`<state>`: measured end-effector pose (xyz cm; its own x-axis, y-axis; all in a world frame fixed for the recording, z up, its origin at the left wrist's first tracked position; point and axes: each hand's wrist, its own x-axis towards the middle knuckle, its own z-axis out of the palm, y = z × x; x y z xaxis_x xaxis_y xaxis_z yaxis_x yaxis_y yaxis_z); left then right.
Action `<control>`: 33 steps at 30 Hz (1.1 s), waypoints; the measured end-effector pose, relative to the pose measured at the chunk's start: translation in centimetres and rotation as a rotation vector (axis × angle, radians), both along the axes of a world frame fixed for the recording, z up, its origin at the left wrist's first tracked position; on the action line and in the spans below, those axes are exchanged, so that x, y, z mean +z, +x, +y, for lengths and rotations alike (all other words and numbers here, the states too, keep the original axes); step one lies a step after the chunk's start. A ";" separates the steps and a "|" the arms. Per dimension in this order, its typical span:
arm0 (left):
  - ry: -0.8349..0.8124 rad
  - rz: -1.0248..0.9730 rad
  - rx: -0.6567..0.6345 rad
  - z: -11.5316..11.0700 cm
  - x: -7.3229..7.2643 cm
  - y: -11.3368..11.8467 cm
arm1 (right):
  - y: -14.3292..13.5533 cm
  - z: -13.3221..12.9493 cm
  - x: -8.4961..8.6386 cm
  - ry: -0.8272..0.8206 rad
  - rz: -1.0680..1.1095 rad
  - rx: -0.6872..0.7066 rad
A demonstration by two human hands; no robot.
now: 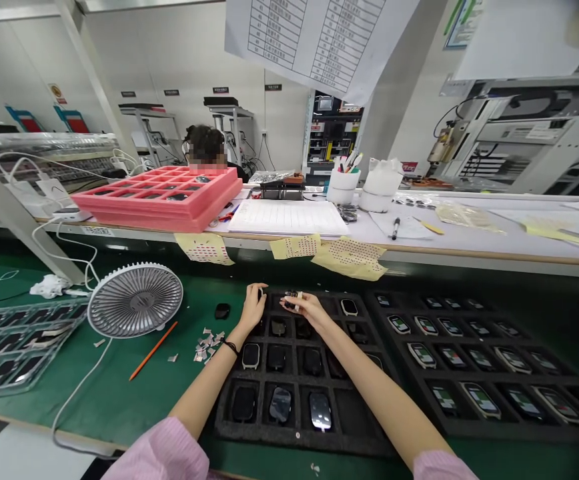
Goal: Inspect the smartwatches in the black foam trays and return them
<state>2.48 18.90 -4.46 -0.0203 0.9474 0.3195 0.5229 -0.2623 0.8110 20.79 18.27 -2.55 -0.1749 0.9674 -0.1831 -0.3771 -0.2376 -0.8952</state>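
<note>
Left hand (253,308), mid-frame, fingers curled at the far left corner of the black foam tray (264,435); can't tell if it grips anything. Right hand (312,308) pinches a small dark part (289,302) over the tray's far row, just right of it. Green bench (119,400), left to right: clear tray (19,389) at left edge, grey fan (137,300), orange stick (153,351), scattered pale tabs (208,345), black foam tray with watch units (280,404), second black tray (449,427) lower right. Shelf (469,250) above: pink foam trays (154,217) left, paper sheets (289,218) centre. Room: pale walls, co-worker's head (207,143) upper left-centre, machinery (534,137) upper right. Printed sheet (314,40) cut by top edge, clear tray by left. Forearms hide some pockets; pinched part too small to identify.
</note>
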 end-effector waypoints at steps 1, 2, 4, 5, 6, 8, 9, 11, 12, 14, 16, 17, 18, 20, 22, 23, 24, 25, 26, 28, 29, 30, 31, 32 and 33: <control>0.000 0.002 -0.004 0.0 0.0 0.0 | 0.0 0.0 0.0 0.001 -0.002 -0.001; 0.000 0.004 -0.009 -0.1 0.1 0.0 | 0.0 0.0 0.0 0.002 -0.003 -0.001; -0.001 0.010 -0.022 -0.1 0.2 0.1 | 0.0 0.0 0.1 0.004 -0.003 0.002; -0.001 0.014 -0.029 -0.2 0.2 0.1 | 0.0 -0.1 0.2 0.004 -0.001 0.004; -0.002 0.017 -0.036 -0.2 0.2 0.1 | 0.1 -0.1 0.2 0.005 0.001 0.008; -0.004 0.023 -0.048 -0.3 0.2 0.2 | 0.1 -0.2 0.3 0.006 0.005 0.015; -0.005 0.025 -0.053 -0.3 0.2 0.2 | 0.1 -0.2 0.3 0.006 0.008 0.019; -0.010 0.027 -0.064 -0.2 0.1 0.2 | 0.1 -0.2 0.3 0.005 0.013 0.025; -0.012 0.027 -0.071 -0.2 0.1 0.2 | 0.1 -0.2 0.3 0.006 0.016 0.027; -0.011 0.028 -0.099 -0.2 0.2 0.2 | 0.1 -0.2 0.3 0.007 0.023 0.031; 0.003 0.027 -0.147 -0.3 0.7 0.2 | 0.2 -0.1 0.4 0.008 0.026 0.040; 0.018 0.027 -0.184 -0.5 1.1 0.3 | 0.4 -0.1 0.5 0.008 0.025 0.049; 0.034 0.025 -0.231 -0.8 1.5 0.4 | 0.6 -0.1 0.6 0.006 0.024 0.061; 0.063 0.018 -0.360 -1.3 2.6 1.0 | 1.3 -0.1 0.7 0.002 0.016 0.092; 0.064 0.005 -0.512 -1.6 3.7 2.0 | 2.3 -0.3 0.8 -0.002 0.003 0.121; 0.054 -0.003 -0.582 -1.7 4.1 2.7 | 2.8 -0.4 0.8 -0.003 -0.004 0.130; 0.040 -0.011 -0.640 -1.6 4.5 3.4 | 3.3 -0.5 0.7 -0.002 -0.011 0.133; 0.026 -0.020 -0.685 -1.5 4.7 4.1 | 3.7 -0.6 0.6 0.001 -0.018 0.129; 0.014 -0.027 -0.715 -1.3 4.9 4.8 | 4.1 -0.7 0.5 0.006 -0.024 0.120; 0.001 -0.038 -0.740 -0.8 5.1 6.0 | 4.6 -0.9 0.4 0.022 -0.040 0.090; 0.001 -0.039 -0.739 -0.5 5.1 6.5 | 4.9 -0.9 0.4 0.032 -0.051 0.072; 0.005 -0.037 -0.729 -0.2 5.1 6.8 | 5.1 -0.9 0.3 0.043 -0.065 0.053; 0.015 -0.032 -0.713 0.1 5.1 7.1 | 5.4 -0.8 0.4 0.056 -0.082 0.031; 0.029 -0.024 -0.692 0.4 5.1 7.2 | 5.7 -0.7 0.4 0.070 -0.103 0.005; 0.046 -0.013 -0.667 0.7 5.0 7.3 | 6.0 -0.6 0.4 0.086 -0.127 -0.025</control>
